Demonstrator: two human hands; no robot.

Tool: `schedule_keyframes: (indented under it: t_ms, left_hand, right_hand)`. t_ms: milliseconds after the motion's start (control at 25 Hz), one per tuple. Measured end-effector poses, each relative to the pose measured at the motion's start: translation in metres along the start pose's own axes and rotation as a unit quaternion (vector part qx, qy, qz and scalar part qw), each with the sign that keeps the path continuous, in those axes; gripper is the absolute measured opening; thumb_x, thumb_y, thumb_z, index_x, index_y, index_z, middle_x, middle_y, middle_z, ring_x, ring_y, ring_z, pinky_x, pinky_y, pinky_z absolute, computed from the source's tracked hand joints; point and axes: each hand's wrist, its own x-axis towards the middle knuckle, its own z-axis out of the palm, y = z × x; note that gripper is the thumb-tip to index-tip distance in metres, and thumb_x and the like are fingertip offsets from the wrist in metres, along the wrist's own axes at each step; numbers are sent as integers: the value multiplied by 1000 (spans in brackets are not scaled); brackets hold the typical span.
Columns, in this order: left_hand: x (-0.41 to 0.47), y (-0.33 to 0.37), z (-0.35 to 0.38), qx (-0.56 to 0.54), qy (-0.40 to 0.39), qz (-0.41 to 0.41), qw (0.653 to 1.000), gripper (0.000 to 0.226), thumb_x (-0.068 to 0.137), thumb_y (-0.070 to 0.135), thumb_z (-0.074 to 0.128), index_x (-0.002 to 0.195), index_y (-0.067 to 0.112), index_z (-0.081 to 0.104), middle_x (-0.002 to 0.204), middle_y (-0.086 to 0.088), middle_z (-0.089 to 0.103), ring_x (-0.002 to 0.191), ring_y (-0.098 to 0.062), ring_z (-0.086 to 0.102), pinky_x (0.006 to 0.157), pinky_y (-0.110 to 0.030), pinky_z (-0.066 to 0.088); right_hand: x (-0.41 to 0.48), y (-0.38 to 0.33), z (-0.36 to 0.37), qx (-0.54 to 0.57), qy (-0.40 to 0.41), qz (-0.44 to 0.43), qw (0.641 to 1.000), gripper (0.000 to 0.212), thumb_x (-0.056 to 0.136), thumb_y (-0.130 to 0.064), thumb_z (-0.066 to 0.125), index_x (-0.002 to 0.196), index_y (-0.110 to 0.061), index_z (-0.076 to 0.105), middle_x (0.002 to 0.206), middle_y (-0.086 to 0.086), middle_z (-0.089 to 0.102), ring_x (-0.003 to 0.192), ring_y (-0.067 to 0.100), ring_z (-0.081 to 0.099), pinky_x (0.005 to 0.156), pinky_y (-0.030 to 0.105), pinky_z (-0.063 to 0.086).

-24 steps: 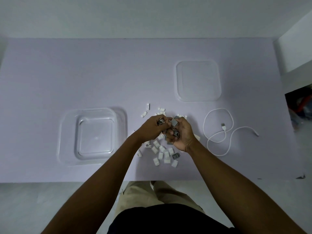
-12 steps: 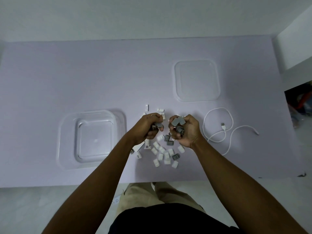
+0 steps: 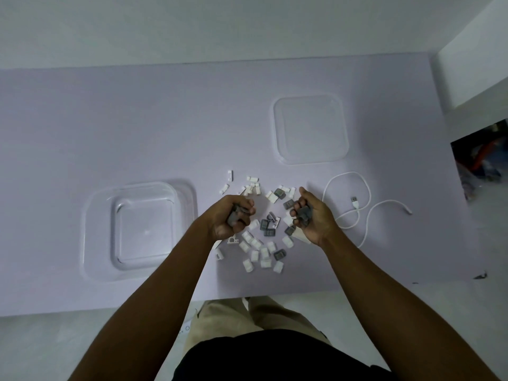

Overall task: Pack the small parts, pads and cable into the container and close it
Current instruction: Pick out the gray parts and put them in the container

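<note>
Left hand and right hand each grip grey parts over the scattered pile, and the open container sits leftward on the worktop, nearest the left hand.

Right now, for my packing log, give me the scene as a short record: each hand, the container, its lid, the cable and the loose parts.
left hand: grips grey pieces, at the pile's left side
right hand: also grips grey pieces, at the pile's right side
container: clear, open, nothing in it, left of the pile
lid: flat on the table, beyond the pile
cable: white, looped, right of the right hand
small parts: white and grey, scattered between the hands
packed so far: nothing
</note>
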Motion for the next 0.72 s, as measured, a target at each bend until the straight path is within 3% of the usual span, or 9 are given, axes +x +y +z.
schedule_keyframes:
  t_ms: [160,240,400,520,600,680,720]
  left_hand:
    - [3,2,3,82,5,-11,997,12,83,12,51,72,15,54,66,2,47,35,-3,31,31,-13,15]
    - [3,3,10,116,2,6,993,12,84,16,52,72,15,53,68,1,48,38,-5,33,34,-14,16]
    - [5,3,13,60,-46,21,997,6,86,17,55,82,17,60,81,0,59,51,-9,51,38,-17,29]
    - [9,2,11,2,-50,20,999,16,84,5,48,82,18,58,85,0,59,55,-8,55,37,-16,34]
    - [9,3,13,-20,-56,17,998,16,80,4,46,77,17,54,79,1,53,46,-6,48,34,-15,29]
    - [10,5,17,-4,-49,16,999,11,82,15,50,70,17,52,67,2,44,38,-5,36,33,-14,19]
    - [9,7,20,32,-23,18,999,22,86,26,53,66,17,50,62,3,41,37,-6,32,35,-14,17]
  right_hand:
    - [-1,7,-9,-142,65,-79,985,38,92,-38,68,69,-8,63,56,10,45,44,21,41,42,24,30]
    - [-5,7,-10,-141,51,-102,983,33,94,-34,66,75,-6,67,59,11,48,46,22,45,43,24,30]
    - [-7,4,-14,-31,13,-47,998,44,95,-42,54,67,-9,61,64,9,56,53,26,57,46,26,30]
    - [-2,5,-20,-85,96,-70,989,49,94,-42,60,57,-10,56,55,9,52,48,24,53,44,27,31]
    - [8,11,-27,-212,156,-139,955,48,91,-37,67,53,-9,55,49,9,50,46,22,47,45,28,35]
    - [22,16,-34,-384,194,-246,869,45,88,-37,69,55,-10,59,50,7,56,48,17,50,50,33,44]
    - [27,16,-35,-456,194,-288,819,35,87,-38,70,63,-12,67,58,6,64,54,16,56,57,34,50]
